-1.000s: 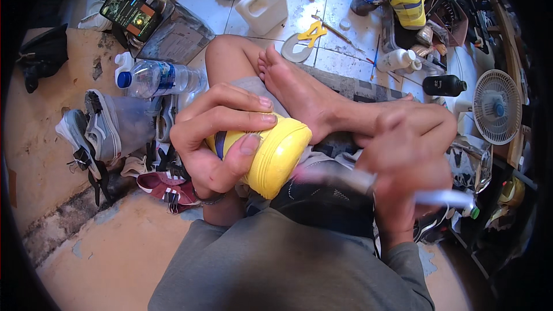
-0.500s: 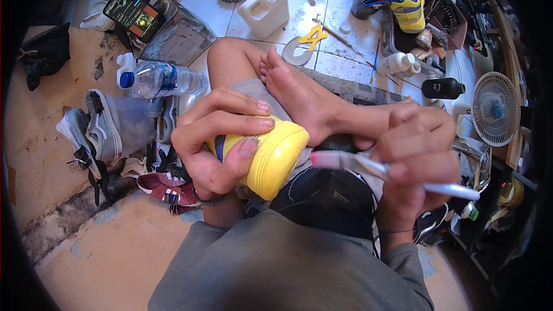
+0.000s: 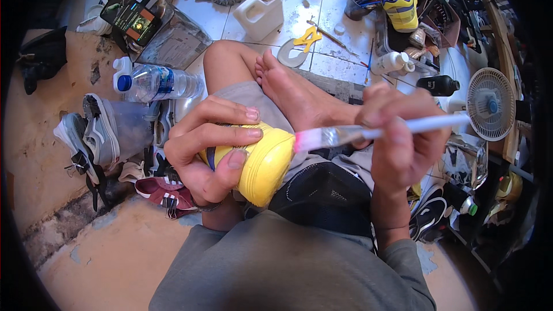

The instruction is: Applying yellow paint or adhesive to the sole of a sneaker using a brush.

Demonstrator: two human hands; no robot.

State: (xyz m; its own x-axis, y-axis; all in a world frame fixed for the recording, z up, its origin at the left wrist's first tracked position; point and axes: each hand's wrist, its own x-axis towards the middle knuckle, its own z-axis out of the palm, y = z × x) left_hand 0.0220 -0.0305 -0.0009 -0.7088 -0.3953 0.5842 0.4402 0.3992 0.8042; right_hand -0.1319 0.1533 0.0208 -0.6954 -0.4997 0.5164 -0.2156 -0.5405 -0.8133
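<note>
- From above the person's head, I see the left hand curled around a yellow shoe, thumb and fingers pressing opposite sides, its rounded end pointing out over the lap.
- The right hand, raised and bent at the wrist, grips a paintbrush by its pale handle; the pink-tinged bristles reach the shoe's edge, though I can't tell whether they touch.
- The person sits cross-legged, a bare foot just beyond the shoe, on the near side of a white tiled floor.
- A water bottle lies to the left; a white jerrycan stands ahead.
- Rightward are another yellow sneaker and a fan.
- The left fingers hide part of the held shoe.
</note>
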